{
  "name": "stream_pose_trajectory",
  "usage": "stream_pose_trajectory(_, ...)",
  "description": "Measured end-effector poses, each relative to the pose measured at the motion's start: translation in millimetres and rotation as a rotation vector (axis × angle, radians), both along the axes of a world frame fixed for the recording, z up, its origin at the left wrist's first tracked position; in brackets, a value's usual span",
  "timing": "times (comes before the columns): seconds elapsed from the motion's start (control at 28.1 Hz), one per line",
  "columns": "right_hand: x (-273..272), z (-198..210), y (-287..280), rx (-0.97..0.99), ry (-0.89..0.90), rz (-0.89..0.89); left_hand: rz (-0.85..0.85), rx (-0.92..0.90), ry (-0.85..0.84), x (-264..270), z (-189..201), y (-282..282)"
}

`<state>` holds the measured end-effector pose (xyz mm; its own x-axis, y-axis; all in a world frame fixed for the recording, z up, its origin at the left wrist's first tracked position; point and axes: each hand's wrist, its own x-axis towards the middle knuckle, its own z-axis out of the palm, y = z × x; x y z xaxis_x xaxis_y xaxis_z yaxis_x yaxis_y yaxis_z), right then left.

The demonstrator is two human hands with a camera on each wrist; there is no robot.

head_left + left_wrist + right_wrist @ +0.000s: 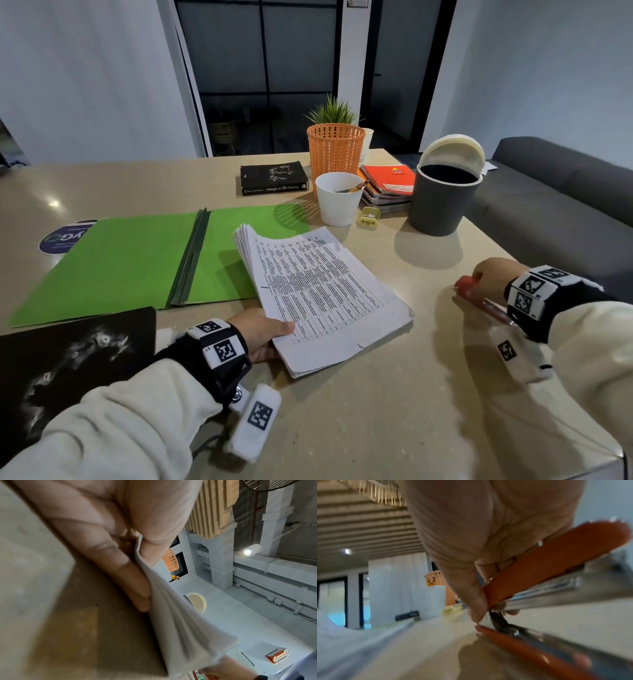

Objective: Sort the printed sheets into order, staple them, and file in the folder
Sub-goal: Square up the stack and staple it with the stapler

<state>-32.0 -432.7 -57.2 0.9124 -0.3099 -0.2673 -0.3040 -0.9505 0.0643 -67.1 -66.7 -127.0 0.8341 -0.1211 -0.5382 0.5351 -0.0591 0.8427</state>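
The stack of printed sheets (318,294) lies on the desk (394,411) directly ahead of the left hand (263,334), which pinches its near corner, thumb on top and fingers (130,577) curled underneath, as the left wrist view shows. The stack is judged to be thick, fairly weighty and limp: its far corner is fanned and lifted, so loose sheets could slide apart if it is raised by one corner only. A firmer hold would be had along a long edge, with the pile squared first.

The red stapler (479,298) is gripped by the right hand (493,277), well to the right of the sheets. In the right wrist view its upper arm (556,563) is hinged apart from the base (530,650). It is rigid and smooth, and is best held across the top.

The green folder (130,260) lies open beyond the left hand, its right leaf partly under the sheets; nothing is seen filed in it.

Farther beyond the sheets, a white cup (339,198) holds pencils, an orange mesh basket (335,150) shows no contents, and a grey lidded bin (442,202), its lid tipped up, looks dark inside.
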Motion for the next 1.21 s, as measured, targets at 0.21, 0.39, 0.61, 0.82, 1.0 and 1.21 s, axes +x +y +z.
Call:
stream_pose_trajectory(0.21, -24, 22, 42, 0.083, -0.021, 0.294, -0.011, 0.008, 0.007, -1, 3, -2)
stream_pose_trajectory(0.39, -50, 32, 66, 0.015, 0.011, 0.561, 0.000, -0.015, 0.024, 2, 7, -1)
stream_pose_trajectory(0.61, -61, 20, 54, 0.161, -0.083, 0.404, 0.021, 0.017, -0.044, 20, 20, 1)
stream_pose_trajectory(0.82, -70, 14, 47, 0.151, 0.105, 0.041, 0.046, 0.020, -0.058, 24, 19, -3)
stream_pose_trajectory(1.0, -77, 13, 50, 0.142, 0.260, 0.224, 0.062, 0.041, -0.037, 22, 21, -5)
stream_pose_trajectory(1.21, -80, 9, 88, 0.191, 0.267, 0.540, 0.089, 0.030, -0.026, 20, 15, -15)
